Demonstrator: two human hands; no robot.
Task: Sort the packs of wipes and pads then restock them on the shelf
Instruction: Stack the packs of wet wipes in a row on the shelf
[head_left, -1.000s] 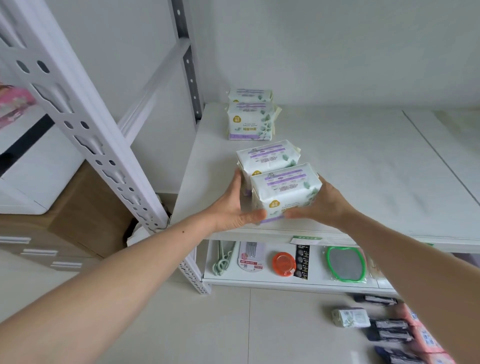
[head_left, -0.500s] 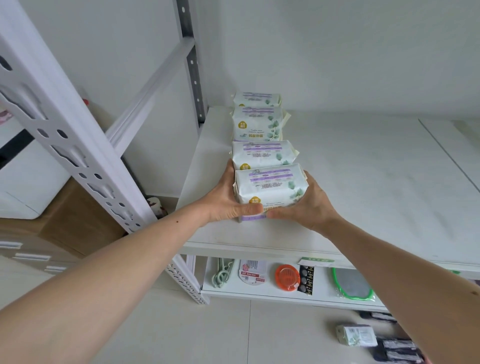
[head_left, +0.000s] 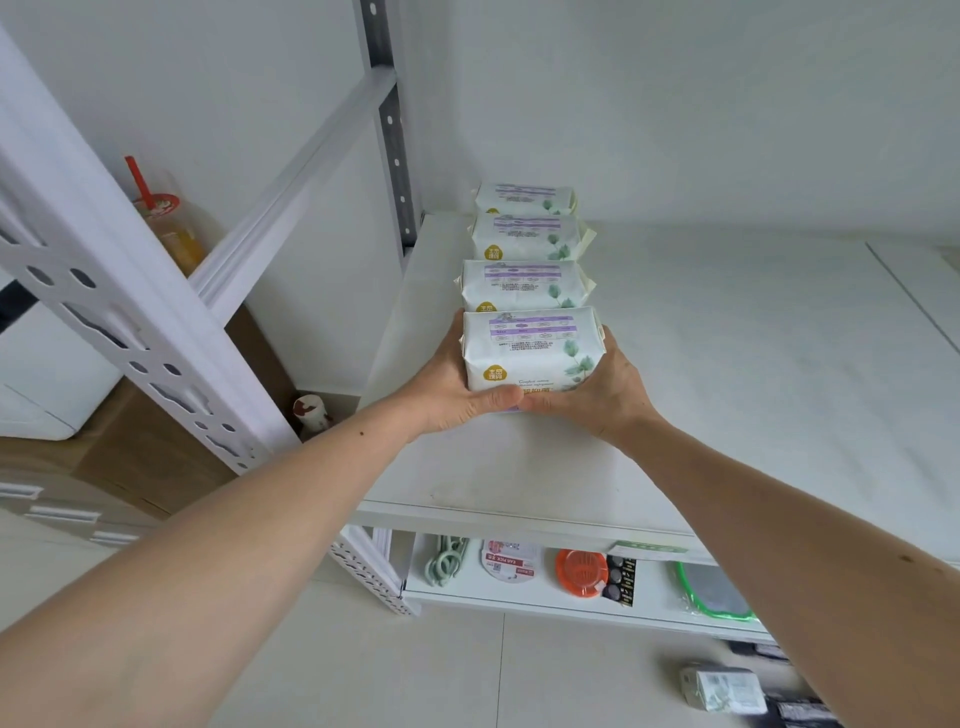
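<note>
A white pack of pads (head_left: 532, 349) with purple print and green leaves stands on the white shelf (head_left: 727, 395), at the front of a row. My left hand (head_left: 451, 388) grips its left side and my right hand (head_left: 605, 391) grips its right side, thumbs meeting under its front. Behind it three like packs line up toward the wall: one (head_left: 522, 285) touching it, another (head_left: 527, 238) further back, and the last (head_left: 522, 197) by the wall.
A white perforated upright (head_left: 130, 332) slants at the left. The lower shelf holds green hooks (head_left: 445, 560), an orange round case (head_left: 581, 574) and a green-rimmed item (head_left: 714, 592). More packs (head_left: 724, 687) lie on the floor at bottom right. A drink cup (head_left: 166, 218) stands beyond the frame.
Both hands pushed the front pack back along the shelf until it sits straight against the pack behind it. The row has closed up.
</note>
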